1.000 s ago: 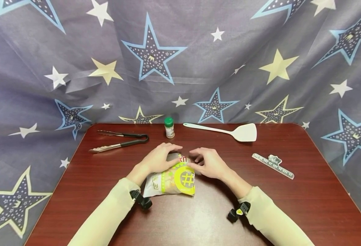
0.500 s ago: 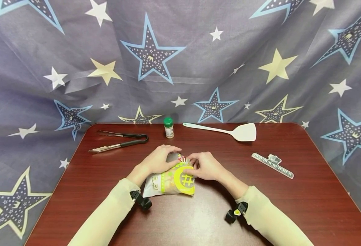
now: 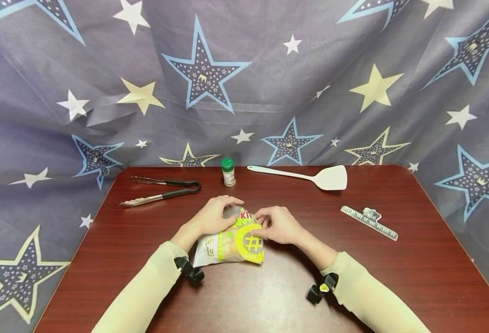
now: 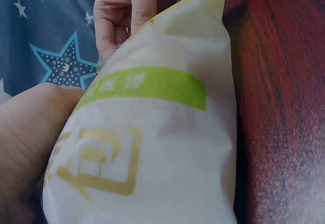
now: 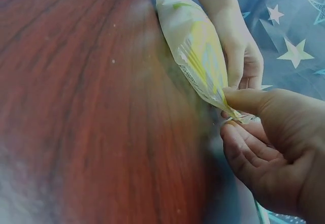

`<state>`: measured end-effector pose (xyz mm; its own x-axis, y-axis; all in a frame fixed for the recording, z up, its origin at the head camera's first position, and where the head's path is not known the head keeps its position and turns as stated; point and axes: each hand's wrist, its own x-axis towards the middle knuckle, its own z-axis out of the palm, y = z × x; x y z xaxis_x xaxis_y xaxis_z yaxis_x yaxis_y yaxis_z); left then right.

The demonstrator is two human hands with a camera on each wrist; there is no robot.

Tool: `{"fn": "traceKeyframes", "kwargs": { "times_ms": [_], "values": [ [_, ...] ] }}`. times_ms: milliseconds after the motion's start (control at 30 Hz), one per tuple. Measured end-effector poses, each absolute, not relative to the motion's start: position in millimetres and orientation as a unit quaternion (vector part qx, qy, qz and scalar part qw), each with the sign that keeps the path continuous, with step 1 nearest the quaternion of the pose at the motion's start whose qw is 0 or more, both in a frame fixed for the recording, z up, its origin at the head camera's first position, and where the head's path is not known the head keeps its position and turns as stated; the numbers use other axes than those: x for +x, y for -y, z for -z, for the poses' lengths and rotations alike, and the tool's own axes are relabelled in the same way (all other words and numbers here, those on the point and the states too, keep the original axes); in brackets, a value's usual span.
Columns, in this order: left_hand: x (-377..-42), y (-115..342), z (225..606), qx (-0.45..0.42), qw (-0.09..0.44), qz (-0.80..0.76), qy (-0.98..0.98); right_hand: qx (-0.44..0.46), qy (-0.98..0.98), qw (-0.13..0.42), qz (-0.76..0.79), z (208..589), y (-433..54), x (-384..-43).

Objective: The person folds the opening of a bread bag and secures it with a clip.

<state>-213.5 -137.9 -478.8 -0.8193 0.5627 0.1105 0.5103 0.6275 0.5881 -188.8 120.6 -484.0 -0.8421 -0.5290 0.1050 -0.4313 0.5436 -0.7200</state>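
Note:
A plump plastic food bag (image 3: 228,247), white with yellow-green print and a large # mark, lies at the middle of the table. My left hand (image 3: 214,217) holds its far left side, thumb over the top and fingers partly hidden behind. At the bag's right edge, my right hand (image 3: 281,225) pinches the film between thumb and fingers. The right wrist view shows that pinch up close, where the thumb and fingertips (image 5: 232,132) meet at the gathered corner of the bag. In the left wrist view the bag's printed white side fills the middle.
Black-handled tongs (image 3: 178,193) lie at the back left. A green-capped seasoning bottle (image 3: 229,173) stands behind the bag. A white spatula (image 3: 331,179) lies at the back right, with a clear ruler-like clip (image 3: 370,223) nearer on the right. A star-patterned curtain (image 3: 302,83) hangs behind the table.
My right hand has moved slightly left and nearer, its fingers drawing together from a looser spread to a pinch on the bag's right edge. My left hand stays almost in place.

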Motion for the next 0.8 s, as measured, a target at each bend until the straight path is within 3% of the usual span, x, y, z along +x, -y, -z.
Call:
{"fn": "traceKeyframes", "kwargs": {
  "times_ms": [567,800],
  "values": [
    [-214.2,144.1,487.8,0.290,-0.046,-0.383,-0.876,-0.257,-0.811,0.128,0.509,484.5,-120.1,-186.3],
    [-213.1,142.3,486.9,0.270,-0.043,-0.379,-0.884,-0.250,-0.808,0.131,0.517,486.3,-120.4,-185.2]
  ]
}}
